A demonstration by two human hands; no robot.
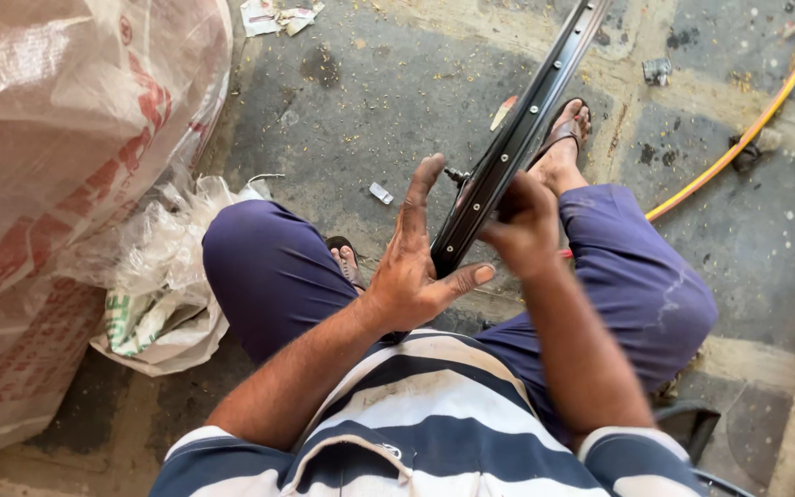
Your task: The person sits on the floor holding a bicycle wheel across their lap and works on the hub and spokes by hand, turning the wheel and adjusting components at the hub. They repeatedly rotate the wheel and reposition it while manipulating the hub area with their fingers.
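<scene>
Fingers of the right hand (524, 224) clamp the black metal wheel rim (508, 152); the left hand (416, 267) lies open against it, so it could slip sideways.

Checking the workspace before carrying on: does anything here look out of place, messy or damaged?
Mostly floor clutter. Torn paper scraps and small debris lie on the stained concrete floor, and a yellow hose trails across it. The left hand is smeared with dark grime beside the black wheel rim, which the right hand grips.
</scene>
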